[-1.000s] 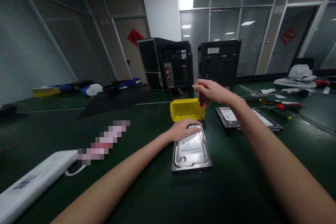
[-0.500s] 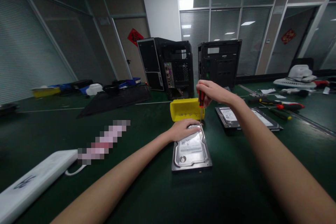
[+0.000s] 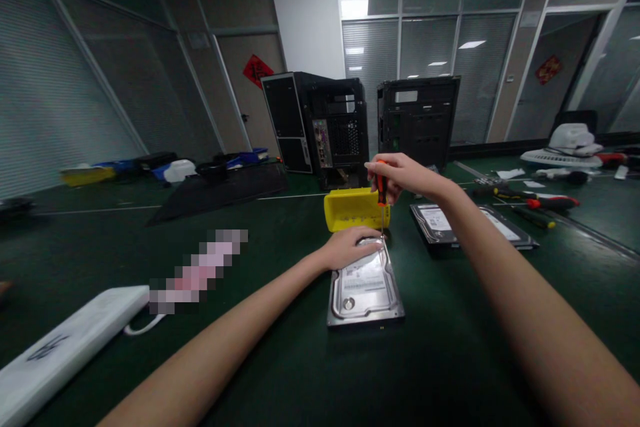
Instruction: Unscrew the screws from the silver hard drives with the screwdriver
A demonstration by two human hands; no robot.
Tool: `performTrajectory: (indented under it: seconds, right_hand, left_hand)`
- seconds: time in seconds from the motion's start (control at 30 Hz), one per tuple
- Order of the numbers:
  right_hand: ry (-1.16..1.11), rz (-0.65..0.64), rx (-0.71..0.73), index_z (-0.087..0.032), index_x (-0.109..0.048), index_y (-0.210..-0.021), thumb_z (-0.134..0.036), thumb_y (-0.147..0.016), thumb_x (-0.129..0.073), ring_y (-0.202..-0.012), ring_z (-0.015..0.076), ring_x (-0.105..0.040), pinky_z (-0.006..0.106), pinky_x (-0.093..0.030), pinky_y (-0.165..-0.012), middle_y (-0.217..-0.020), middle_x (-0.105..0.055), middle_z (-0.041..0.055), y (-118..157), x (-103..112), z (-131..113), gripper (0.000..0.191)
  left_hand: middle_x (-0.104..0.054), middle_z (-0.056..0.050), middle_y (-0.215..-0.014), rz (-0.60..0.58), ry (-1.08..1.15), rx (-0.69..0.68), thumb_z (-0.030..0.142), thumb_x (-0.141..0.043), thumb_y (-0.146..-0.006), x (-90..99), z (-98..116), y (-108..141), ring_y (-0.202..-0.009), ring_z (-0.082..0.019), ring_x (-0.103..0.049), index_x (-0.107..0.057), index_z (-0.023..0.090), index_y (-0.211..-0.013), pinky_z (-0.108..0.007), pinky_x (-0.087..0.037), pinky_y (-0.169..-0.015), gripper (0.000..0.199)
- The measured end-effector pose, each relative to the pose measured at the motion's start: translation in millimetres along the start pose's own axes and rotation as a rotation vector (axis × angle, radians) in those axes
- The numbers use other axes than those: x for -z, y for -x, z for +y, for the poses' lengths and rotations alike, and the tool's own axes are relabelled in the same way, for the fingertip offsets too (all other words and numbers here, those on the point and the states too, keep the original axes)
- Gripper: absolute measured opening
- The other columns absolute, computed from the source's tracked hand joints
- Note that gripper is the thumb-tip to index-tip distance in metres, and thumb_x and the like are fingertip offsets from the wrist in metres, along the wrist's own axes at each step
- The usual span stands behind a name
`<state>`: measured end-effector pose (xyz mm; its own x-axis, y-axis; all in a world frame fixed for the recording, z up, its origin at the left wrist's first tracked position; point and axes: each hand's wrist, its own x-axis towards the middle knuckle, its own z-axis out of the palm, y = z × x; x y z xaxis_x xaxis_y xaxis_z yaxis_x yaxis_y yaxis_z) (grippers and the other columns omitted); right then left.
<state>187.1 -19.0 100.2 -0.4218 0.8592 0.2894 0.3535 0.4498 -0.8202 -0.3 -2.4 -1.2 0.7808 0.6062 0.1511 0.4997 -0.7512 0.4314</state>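
A silver hard drive (image 3: 361, 283) lies flat on the green table, label side up. My left hand (image 3: 350, 248) rests over its far left part, thumb across the top, holding it; some fingertips are hidden. In my right hand (image 3: 397, 177) is a screwdriver (image 3: 383, 191) with a red and black handle, standing nearly upright. Its tip meets the far right corner of the drive; the screw there is too small to make out. Just behind the drive, a yellow bin (image 3: 350, 210) holds small bits, perhaps screws.
More hard drives (image 3: 435, 223) lie to the right, partly behind my forearm. Several hand tools (image 3: 553, 203) are further right. Two computer cases (image 3: 333, 127) stand at the back. A white box-like object (image 3: 75, 347) lies at the left, beside a blurred-out pink patch.
My right hand's fingers have shifted leftward and loosened around the handle, which has turned a little. The drive and my left hand are unmoved. A small brownish shape shows at the left edge.
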Motion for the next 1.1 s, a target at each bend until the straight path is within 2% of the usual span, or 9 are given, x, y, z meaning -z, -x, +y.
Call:
performTrajectory:
  seconds: [0.2, 0.47, 0.73, 0.87, 1.1]
  right_hand:
    - [0.000, 0.020, -0.004, -0.018, -0.041, -0.078, -0.043, -0.086, -0.038, -0.038, 0.0070, -0.052, 0.020, -0.046, -0.039, -0.063, -0.057, -0.0007, -2, -2, 5, 0.026]
    - [-0.039, -0.042, -0.010, -0.017, -0.044, -0.078, -0.037, -0.087, -0.034, -0.042, 0.0073, -0.052, 0.019, -0.045, -0.041, -0.064, -0.058, 0.0007, 0, 0, 3, 0.024]
    - [-0.078, -0.025, -0.040, -0.016, -0.046, -0.087, -0.033, -0.087, -0.031, -0.042, 0.0071, -0.053, 0.018, -0.044, -0.041, -0.066, -0.056, 0.0005, 3, 3, 1, 0.023]
    - [-0.058, -0.009, -0.029, -0.017, -0.049, -0.092, -0.031, -0.087, -0.033, -0.043, 0.0076, -0.055, 0.022, -0.048, -0.044, -0.072, -0.056, 0.0007, 3, 5, 1, 0.022]
    - [-0.056, -0.042, -0.031, -0.018, -0.049, -0.102, -0.033, -0.089, -0.033, -0.044, 0.0070, -0.056, 0.021, -0.048, -0.042, -0.081, -0.058, 0.0029, 5, 9, -1, 0.025]
  left_hand:
    - [-0.057, -0.005, -0.120, -0.006, -0.007, 0.005, 0.049, -0.039, -0.089, 0.3, 1, 0, -0.109, -0.021, -0.052, -0.056, 0.022, -0.117, -0.032, -0.039, -0.091, 0.043]
    - [-0.057, -0.004, -0.121, -0.011, -0.011, -0.007, 0.050, -0.039, -0.089, 1.1, 1, 1, -0.109, -0.020, -0.051, -0.055, 0.022, -0.117, -0.031, -0.038, -0.092, 0.043]
    - [-0.057, -0.004, -0.121, -0.009, -0.005, -0.016, 0.050, -0.039, -0.089, 0.7, 0, 1, -0.109, -0.021, -0.052, -0.056, 0.023, -0.117, -0.031, -0.038, -0.092, 0.043]
    - [-0.057, -0.004, -0.120, -0.010, 0.001, -0.013, 0.049, -0.040, -0.089, 0.9, 1, 1, -0.109, -0.021, -0.052, -0.056, 0.022, -0.117, -0.031, -0.038, -0.092, 0.042]
    - [-0.057, -0.004, -0.119, -0.006, -0.002, -0.008, 0.049, -0.039, -0.089, -0.2, -1, 1, -0.108, -0.021, -0.052, -0.056, 0.022, -0.117, -0.032, -0.039, -0.091, 0.042]
